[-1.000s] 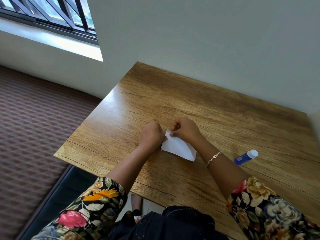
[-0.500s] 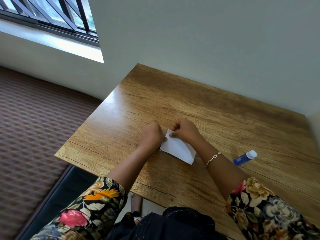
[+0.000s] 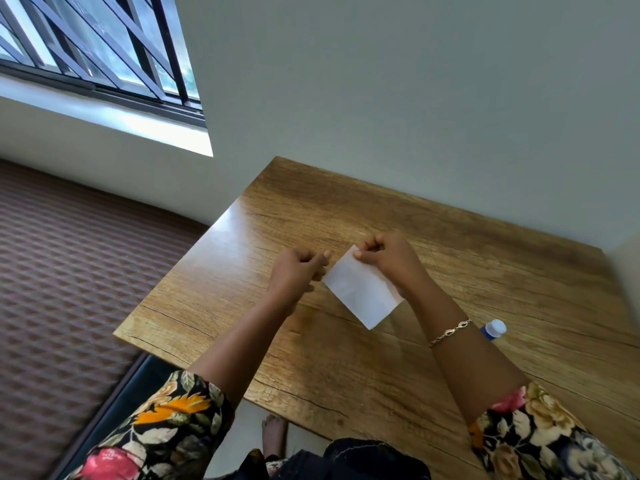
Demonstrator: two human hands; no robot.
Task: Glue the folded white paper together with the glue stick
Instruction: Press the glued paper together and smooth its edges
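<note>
Since 1 second ago, both hands have lifted slightly and the paper's far corner now rises off the surface (image 3: 346,209). 1 folded white paper (image 3: 360,289), 1 glue stick (image 3: 493,330), 2 hands. Right hand (image 3: 391,261), curled, pinches the paper's top corner; left hand (image 3: 298,270), loosely fisted, touches its left edge, grasp unclear. Glue stick lies beside the right wrist.

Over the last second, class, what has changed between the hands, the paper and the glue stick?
The left hand has drawn slightly away from the folded white paper; whether it still touches the edge is unclear. The right hand keeps pinching the paper's far corner. The glue stick stays lying untouched on the table, now partly hidden behind the right forearm.
</note>
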